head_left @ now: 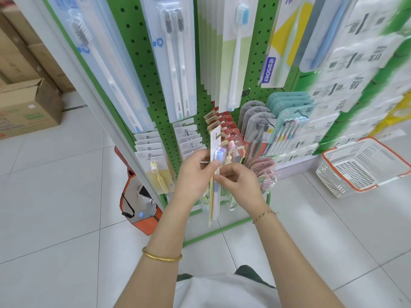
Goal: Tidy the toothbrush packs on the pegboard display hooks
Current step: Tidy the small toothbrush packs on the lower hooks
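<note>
A green pegboard [144, 63] carries rows of hanging toothbrush packs. Both my hands hold one narrow toothbrush pack [215, 150], seen edge-on, with purple bristles near its top and a white card with a hang hole. My left hand [195, 174] pinches its left side and my right hand [235, 183] pinches its right side at mid-height. The pack stands upright in front of the red-carded packs [229, 127] on a lower hook. Its lower end reaches down past my wrists.
Grey packs [253, 121] and teal multi-brush packs [291, 116] hang to the right. Small white-carded packs [151, 150] hang to the left. A white and orange basket [364, 167] sits on the tiled floor at right, an orange bag [142, 210] at left, cardboard boxes [26, 107] far left.
</note>
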The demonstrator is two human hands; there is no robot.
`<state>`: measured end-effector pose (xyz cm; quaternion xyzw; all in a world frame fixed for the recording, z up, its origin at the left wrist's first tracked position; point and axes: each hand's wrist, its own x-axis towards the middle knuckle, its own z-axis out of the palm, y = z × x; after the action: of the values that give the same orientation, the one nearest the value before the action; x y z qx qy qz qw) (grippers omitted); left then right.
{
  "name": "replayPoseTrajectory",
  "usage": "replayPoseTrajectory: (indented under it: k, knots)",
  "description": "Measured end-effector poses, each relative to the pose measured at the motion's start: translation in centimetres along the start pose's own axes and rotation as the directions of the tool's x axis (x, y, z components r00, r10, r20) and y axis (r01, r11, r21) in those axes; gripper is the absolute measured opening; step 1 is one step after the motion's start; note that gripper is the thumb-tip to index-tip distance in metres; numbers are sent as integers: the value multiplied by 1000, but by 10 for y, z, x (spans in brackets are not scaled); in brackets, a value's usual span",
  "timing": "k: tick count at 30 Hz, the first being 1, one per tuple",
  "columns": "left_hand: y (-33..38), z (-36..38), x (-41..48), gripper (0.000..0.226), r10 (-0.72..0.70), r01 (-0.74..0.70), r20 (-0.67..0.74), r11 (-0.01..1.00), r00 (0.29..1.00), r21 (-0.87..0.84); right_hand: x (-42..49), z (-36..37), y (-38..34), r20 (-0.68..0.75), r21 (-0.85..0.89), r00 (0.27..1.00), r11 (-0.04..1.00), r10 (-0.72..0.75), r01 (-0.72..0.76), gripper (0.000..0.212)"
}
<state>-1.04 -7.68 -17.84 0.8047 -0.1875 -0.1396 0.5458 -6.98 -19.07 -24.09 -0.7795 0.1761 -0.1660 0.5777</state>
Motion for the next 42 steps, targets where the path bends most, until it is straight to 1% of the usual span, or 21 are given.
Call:
replayPoseTrajectory:
  k: [3, 7, 10, 12, 15, 18, 21, 24, 34, 39, 42]
  knots:
    - [-7, -2, -1, 18, -50, 50, 11, 999, 999, -15, -2, 3, -1, 0, -113, 1000, 993, -23, 23, 13]
    - [-17, -6, -3, 22, -106, 107, 23, 993, 994, -53, -4, 12, 1, 21, -210, 1000, 977, -17, 21, 17]
    - [-30, -9, -3, 15, -143, 144, 31, 989, 989, -30, -7, 19, 5, 31, -296, 999, 955, 10, -1, 18]
    - [-39, -10, -2, 11, -174, 174, 26, 985, 984, -4, -9, 26, 8, 11, -371, 999, 928, 37, -30, 18]
    - [-45, -11, -3, 12, -219, 218, 22, 976, 976, 24, -12, 36, 14, -46, -495, 997, 865, 64, -78, 21]
    - [-49, -13, -3, 16, -216, 215, 7, 976, 976, 14, -12, 46, 16, -87, -555, 993, 824, 74, -110, 23]
    - [-51, -16, -2, 18, -208, 208, -15, 978, 978, 4, -6, 55, 18, -94, -609, 992, 784, 79, -120, 25]
    - [-53, -16, 1, 20, -214, 214, -13, 977, 977, 13, -3, 63, 21, -100, -600, 992, 790, 81, -125, 27]
    - [-59, -14, 12, 17, -230, 229, 7, 972, 973, 46, 7, 74, 27, -169, -536, 980, 825, 104, -179, 25]
    - [-61, -12, 19, 17, -248, 249, -18, 965, 969, 81, 12, 78, 29, -172, -515, 981, 841, 90, -167, 26]
    - [-61, -12, 21, 18, -253, 255, -30, 965, 967, 67, 15, 81, 30, -178, -501, 983, 855, 51, -135, 25]
